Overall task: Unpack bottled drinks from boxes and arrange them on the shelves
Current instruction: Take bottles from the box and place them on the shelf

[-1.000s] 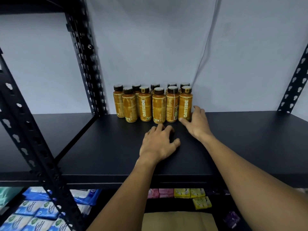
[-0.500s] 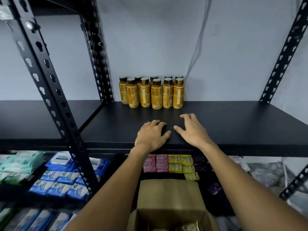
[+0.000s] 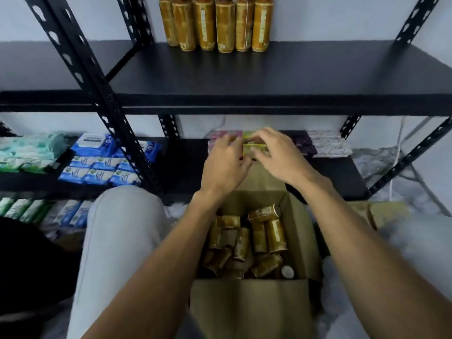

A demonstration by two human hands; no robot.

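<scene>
A small part was done: two short rows of bottles (image 3: 215,23) stood at the back edge of the upper shelf (image 3: 269,77), near its left rear corner, and most of that shelf was bare. Many more bottles (image 3: 254,238) lay jumbled in the open box (image 3: 249,304) below the shelf's front edge, so I judged most of the unpacking was left. My left hand (image 3: 223,165) and right hand (image 3: 278,157) hung close together above the box's far flap, holding no bottle. My fingers (image 3: 263,135) were loosely bent. I could not tell whether their tips touched the yellow packets (image 3: 252,145) on the lower shelf behind them.
</scene>
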